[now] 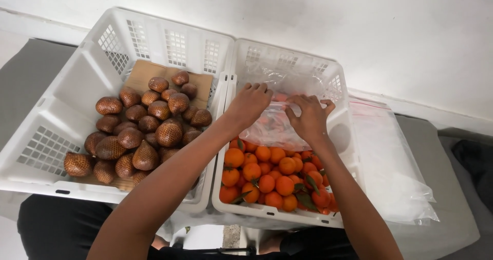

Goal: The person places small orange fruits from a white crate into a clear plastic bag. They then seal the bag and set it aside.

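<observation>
Both forearms reach over a white crate (226,201) of oranges (267,178); left hand (250,103) and right hand (309,117) fingers pinch a clear plastic bag (272,129); snake fruit (144,131) sits left.

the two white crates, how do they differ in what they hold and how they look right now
The left crate holds brown scaly fruit lying on cardboard; the right crate holds small oranges, some with green leaves. Both hands, left hand and right hand, work a clear plastic bag over the right crate; nothing touches the left crate. Both crates are white, perforated plastic, standing side by side.
</observation>
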